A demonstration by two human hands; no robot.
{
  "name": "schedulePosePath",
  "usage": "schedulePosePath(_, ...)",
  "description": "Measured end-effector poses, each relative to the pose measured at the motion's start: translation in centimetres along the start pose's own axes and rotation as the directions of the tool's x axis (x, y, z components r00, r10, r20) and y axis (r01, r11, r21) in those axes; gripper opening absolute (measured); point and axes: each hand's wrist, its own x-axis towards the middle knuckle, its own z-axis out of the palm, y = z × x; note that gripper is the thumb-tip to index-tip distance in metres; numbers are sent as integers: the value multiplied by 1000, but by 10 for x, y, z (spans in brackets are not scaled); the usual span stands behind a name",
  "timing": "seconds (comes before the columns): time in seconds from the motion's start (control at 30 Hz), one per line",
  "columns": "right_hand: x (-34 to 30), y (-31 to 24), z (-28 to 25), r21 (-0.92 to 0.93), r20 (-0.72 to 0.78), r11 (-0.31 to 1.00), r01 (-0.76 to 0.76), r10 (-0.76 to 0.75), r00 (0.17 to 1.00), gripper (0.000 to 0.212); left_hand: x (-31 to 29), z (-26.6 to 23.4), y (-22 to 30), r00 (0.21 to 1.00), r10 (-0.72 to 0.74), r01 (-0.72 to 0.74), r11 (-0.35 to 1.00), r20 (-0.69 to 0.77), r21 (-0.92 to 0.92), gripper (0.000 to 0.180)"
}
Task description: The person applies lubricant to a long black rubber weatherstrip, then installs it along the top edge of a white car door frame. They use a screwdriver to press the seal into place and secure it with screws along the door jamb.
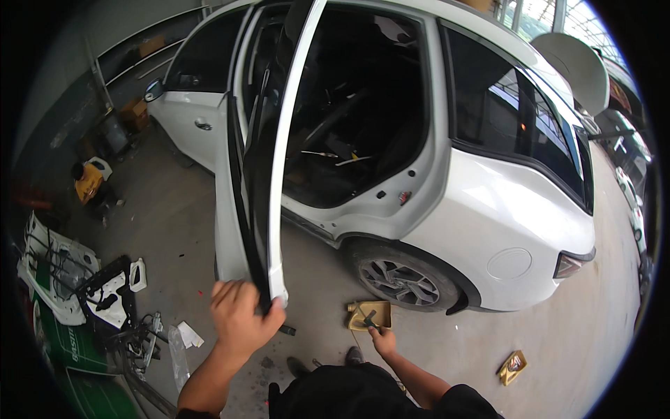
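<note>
My left hand (241, 318) is closed around the edge of the open rear door (279, 160) of a white car (488, 202). The door stands nearly edge-on in front of me. Lower and to the right, my right hand (382, 342) grips a small hammer (368, 319) with a dark head. Behind the hammer, a yellow tray (380, 307) sits on the floor by the rear wheel (401, 276). A short dark object (287, 329) shows just right of my left hand; I cannot make out what it is.
Removed car panels (63, 269) and metal parts lie at the left, near a white sheet (190, 334) and clear plastic. Another yellow container (513, 368) is on the floor at right. A person in a yellow top (88, 183) sits far left. Loose items lie inside the car.
</note>
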Motion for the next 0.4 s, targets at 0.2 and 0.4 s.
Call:
schedulePosePath(0.2, -1, 45, -74, 43, -65, 991, -123, 126, 990, 43, 70, 114, 83, 995, -47, 60, 986, 88, -155, 38)
schedulePosePath(0.4, -10, 107, -114, 7, -89, 960, -280, 279, 956, 43, 76, 149, 128, 962, 130, 14, 855, 240, -518, 53)
